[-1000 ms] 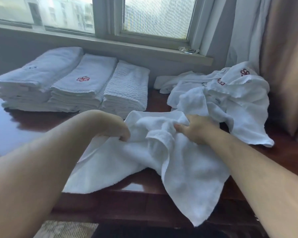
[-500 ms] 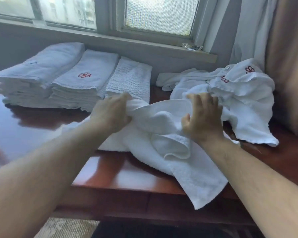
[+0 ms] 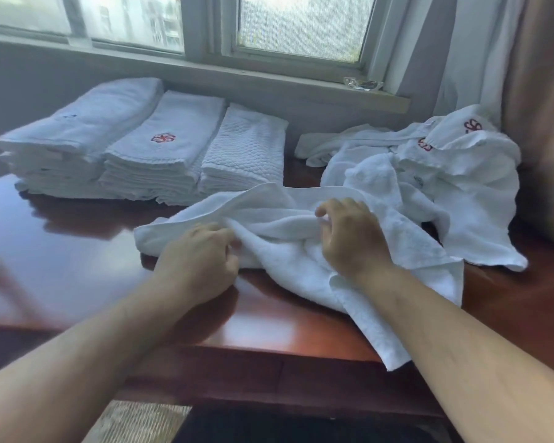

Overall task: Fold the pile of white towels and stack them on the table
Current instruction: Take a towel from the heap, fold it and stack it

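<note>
I have a rumpled white terry towel (image 3: 288,238) lying across the middle of the dark red wooden table (image 3: 77,251), bunched into soft ridges. My left hand (image 3: 202,260) sits at its 9 o'clock end with the fingers curled, pinching a fold of the cloth. My right hand (image 3: 349,238) is on the towel toward 3 o'clock, fingers bent down into the fabric and gripping a bunch of it; my right forearm lies over the part of the towel that trails toward me. One corner of that towel hangs over the near edge of the table at about 5 o'clock from my hands.

At 10 o'clock from the towel stand three stacks of folded towels, side by side and touching. The leftmost stack (image 3: 77,135) is plain white, the middle stack (image 3: 167,148) carries a red embroidered emblem on top, and the quilted stack (image 3: 247,148) on the right has a diamond weave. The towel's far edge lies just beside the quilted one.

At 2 o'clock sits the unfolded pile of towels (image 3: 445,174), with two red emblems showing near its top; it touches the towel I hold. Behind everything, at 12 o'clock, runs the window sill (image 3: 269,75), with a small clear object (image 3: 362,83) on it at its right end, and a curtain (image 3: 480,49) hangs at 2 o'clock.
</note>
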### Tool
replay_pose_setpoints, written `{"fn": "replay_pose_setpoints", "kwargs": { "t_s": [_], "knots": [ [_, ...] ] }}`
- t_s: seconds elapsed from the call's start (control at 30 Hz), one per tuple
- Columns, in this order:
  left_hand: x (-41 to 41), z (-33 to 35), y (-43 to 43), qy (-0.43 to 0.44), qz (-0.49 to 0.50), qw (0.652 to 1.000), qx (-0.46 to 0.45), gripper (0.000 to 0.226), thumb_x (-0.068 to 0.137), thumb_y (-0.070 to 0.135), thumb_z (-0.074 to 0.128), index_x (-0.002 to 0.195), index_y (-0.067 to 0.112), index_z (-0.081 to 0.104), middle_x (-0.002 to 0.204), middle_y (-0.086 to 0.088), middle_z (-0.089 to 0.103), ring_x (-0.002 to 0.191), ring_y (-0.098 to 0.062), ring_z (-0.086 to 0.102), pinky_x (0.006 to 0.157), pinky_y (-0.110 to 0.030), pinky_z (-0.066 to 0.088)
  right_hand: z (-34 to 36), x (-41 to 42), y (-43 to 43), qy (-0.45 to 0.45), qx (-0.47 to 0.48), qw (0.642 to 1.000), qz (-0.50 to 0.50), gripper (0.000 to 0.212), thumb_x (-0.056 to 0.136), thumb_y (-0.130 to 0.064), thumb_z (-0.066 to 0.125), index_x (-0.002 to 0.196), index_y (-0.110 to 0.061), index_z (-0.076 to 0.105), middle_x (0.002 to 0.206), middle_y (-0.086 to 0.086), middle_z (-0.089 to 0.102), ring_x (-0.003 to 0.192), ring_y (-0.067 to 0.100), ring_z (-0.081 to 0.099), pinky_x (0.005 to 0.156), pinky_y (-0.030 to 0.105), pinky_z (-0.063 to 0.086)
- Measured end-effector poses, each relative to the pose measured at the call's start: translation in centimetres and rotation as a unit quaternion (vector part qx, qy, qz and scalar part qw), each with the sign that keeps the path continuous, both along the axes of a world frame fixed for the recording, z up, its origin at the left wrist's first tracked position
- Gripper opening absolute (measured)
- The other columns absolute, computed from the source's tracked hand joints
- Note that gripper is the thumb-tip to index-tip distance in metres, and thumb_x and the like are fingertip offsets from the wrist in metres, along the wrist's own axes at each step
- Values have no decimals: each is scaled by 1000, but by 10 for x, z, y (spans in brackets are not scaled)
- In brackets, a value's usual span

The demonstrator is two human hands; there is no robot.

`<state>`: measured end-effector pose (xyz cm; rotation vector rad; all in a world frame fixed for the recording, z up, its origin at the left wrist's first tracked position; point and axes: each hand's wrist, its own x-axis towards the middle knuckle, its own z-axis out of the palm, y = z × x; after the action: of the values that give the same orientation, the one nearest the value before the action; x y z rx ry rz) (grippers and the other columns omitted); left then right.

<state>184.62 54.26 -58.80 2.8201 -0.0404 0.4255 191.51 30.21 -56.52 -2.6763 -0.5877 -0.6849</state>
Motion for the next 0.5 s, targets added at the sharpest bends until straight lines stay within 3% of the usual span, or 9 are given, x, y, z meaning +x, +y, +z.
{"fn": "replay_pose_setpoints", "kwargs": {
  "t_s": [0.07,0.13,0.2,0.23,0.33,0.4,0.47,0.5],
  "knots": [
    [3,-3,2,47,-26,999,11,53,81,35,50,134,34,57,130,2,53,121,-27,46,101,-42,44,2,-9,2,93,21,988,124,29,88,-53,55,99,-27,62,87,-9,59,88,13,51,80,36,45],
    [7,-6,1,68,-38,997,-3,62,81,49,50,142,42,45,136,6,45,126,-23,39,105,-44,44,-3,-8,0,179,-113,971,110,51,77,-76,51,97,-30,63,101,-9,59,105,13,48,93,34,43],
    [15,-6,0,71,-42,997,-5,53,87,58,56,138,47,45,128,8,47,126,-19,43,102,-42,46,-8,-3,-6,175,-179,965,73,37,87,-62,58,92,-27,64,108,-6,56,115,19,46,102,36,40],
    [19,-6,-1,65,-45,997,-4,44,89,58,58,131,46,52,121,8,50,122,-18,48,98,-40,47,-8,-2,-8,163,-165,970,71,27,93,-51,59,83,-25,59,103,-6,55,111,21,48,98,36,41],
    [24,4,-2,31,-88,995,16,21,95,47,59,100,29,69,98,9,56,105,-18,60,87,-36,46,-4,2,-11,171,-23,984,48,39,101,-33,53,66,-19,42,74,-7,52,80,21,50,67,32,35],
    [23,10,2,74,-177,976,-104,29,98,39,59,96,11,68,92,2,60,95,-17,61,86,-44,44,4,7,-17,178,60,982,3,37,104,-32,47,69,-18,45,72,-2,56,73,21,53,63,35,36],
    [15,20,3,129,-255,902,-322,36,102,32,52,104,-2,63,98,-12,65,96,-15,56,94,-47,44,8,10,-21,181,51,982,-17,33,105,-32,45,76,-17,49,78,0,60,76,21,56,67,37,41],
    [12,26,4,140,-267,870,-389,33,105,28,50,109,-2,63,105,-14,68,100,-13,56,98,-41,44,9,11,-21,193,39,980,-9,33,105,-32,44,77,-17,50,79,0,60,77,20,56,68,36,41]
  ]
}}
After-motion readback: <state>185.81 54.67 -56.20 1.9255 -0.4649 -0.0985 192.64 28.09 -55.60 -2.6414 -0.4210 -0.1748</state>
